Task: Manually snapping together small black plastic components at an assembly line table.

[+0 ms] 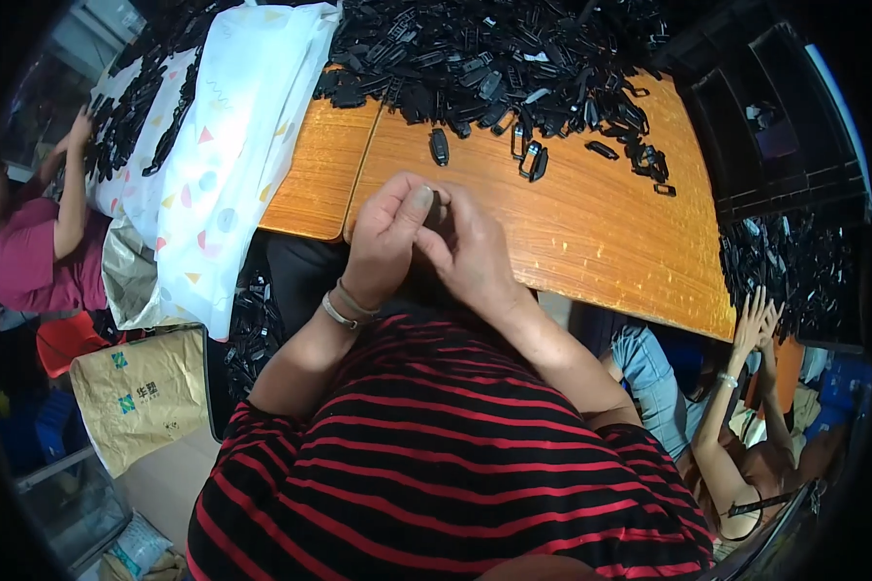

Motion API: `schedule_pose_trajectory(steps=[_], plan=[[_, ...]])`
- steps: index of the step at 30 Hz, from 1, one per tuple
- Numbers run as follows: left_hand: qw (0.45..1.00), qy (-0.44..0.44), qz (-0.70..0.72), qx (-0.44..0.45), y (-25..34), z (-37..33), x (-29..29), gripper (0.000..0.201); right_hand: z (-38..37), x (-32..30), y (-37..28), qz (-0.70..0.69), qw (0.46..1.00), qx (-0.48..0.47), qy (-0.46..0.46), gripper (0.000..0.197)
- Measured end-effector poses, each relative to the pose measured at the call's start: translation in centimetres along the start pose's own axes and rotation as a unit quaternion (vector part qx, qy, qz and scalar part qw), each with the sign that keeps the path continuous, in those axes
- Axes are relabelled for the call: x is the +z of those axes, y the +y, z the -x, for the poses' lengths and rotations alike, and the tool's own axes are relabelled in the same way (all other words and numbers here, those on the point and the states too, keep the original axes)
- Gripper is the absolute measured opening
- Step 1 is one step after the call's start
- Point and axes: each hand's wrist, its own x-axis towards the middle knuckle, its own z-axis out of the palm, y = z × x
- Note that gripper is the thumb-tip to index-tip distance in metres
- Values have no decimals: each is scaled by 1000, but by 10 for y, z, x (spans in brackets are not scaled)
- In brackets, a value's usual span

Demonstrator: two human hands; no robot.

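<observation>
My left hand (382, 240) and my right hand (477, 250) meet just over the near edge of the wooden table (591, 232). The fingers of both are curled, and the fingertips press together. A small dark patch shows between them, but whatever they hold is mostly hidden. Beyond my hands lies a single black oval plastic piece (440, 147), like a key-fob shell. To its right are a black piece with a shiny part (533, 160) and several small black frames. A big heap of similar black plastic parts (475, 73) covers the far side of the table.
At left, a white patterned plastic sheet (228, 165) drapes over the table's side, near a brown paper sack (145, 392). A co-worker in a maroon top (44, 252) handles black parts there. Another person's hands (754, 320) work at a pile on the right, below black crates (765, 116).
</observation>
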Motion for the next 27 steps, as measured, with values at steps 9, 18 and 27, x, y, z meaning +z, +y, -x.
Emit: schedule_pose_trajectory(steps=[9, 18, 27], plan=[[975, 59, -159, -145, 39, 39, -53, 28, -4, 4, -10, -96, 951, 48, -290, 40], [840, 101, -530, 61, 57, 45, -85, 12, -32, -100, 84, 210, 961, 178, -15, 28], [770, -36, -622, 137, 4, -83, -19, 24, -52, -84, 72, 240, 935, 251, -78, 31]])
